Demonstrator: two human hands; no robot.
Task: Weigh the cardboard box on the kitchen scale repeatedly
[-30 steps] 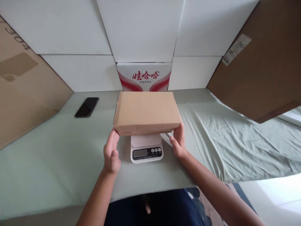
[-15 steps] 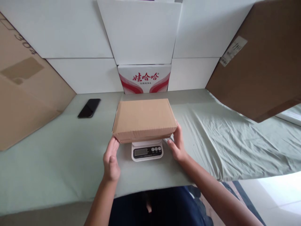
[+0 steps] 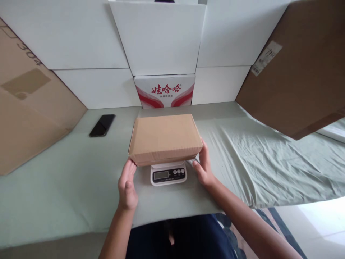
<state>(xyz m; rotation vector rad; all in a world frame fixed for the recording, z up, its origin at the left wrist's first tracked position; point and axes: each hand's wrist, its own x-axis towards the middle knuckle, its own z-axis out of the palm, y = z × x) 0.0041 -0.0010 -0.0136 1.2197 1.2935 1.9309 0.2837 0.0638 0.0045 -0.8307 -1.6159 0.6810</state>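
1. On the small white kitchen scale (image 3: 168,173), in the middle of the desk (image 3: 61,187), sits a closed brown cardboard box (image 3: 165,138); it overhangs the scale platform on every side, so only the display and buttons show at the near edge.

2. Left hand (image 3: 127,185): open, fingers straight and together, the fingertips (image 3: 131,164) at the box's near-left bottom corner. Whether they touch or stand just beside it I cannot tell; they do not close around anything.

3. Right hand (image 3: 203,167): loosely cupped at the near-right corner, fingers (image 3: 204,153) lying along the box's short side, thumb pointing toward the scale. It looks like light contact, not a firm clasp.

4. Handling, as a judgement: the box is corrugated card with crisp edges and a flat lid, so it should be stiff enough to keep its shape, though the broad top would likely dent under a hard press. The matte card should not be slippery. Its weight cannot be read; the display is too small to make out.

5. Hold: the two short sides, palms flat and low near the bottom edge, seem the safest, since the base is wider than the platform and could tip if pushed at one corner.

6. Around it: a dark phone (image 3: 102,125) lies well apart to the left, and a white carton with red print (image 3: 165,90) stands behind the box.
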